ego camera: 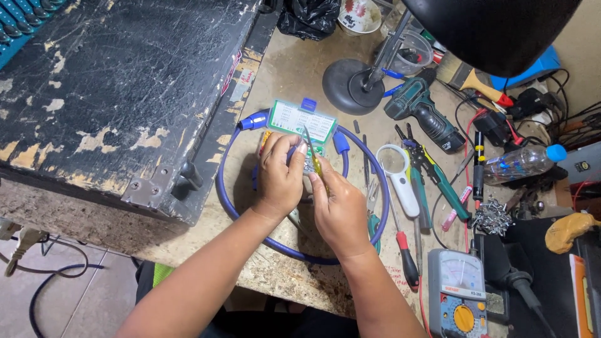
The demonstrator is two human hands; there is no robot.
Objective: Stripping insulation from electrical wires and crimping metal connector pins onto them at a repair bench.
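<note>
Both hands work at centre frame, over a blue cable loop (pixel 375 188).
Left hand (pixel 278 175) is closed around a small part, mostly hidden; right hand (pixel 341 209) pinches a thin screwdriver (pixel 312 152).

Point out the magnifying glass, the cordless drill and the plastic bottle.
magnifying glass (pixel 393 159): head view, on its lens.
cordless drill (pixel 421 114): head view, on its teal body.
plastic bottle (pixel 517 163): head view, on its clear side.

Teal cordless drill (pixel 426 116), magnifying glass (pixel 398 169), multimeter (pixel 458 294), plastic water bottle (pixel 523 163).
</note>
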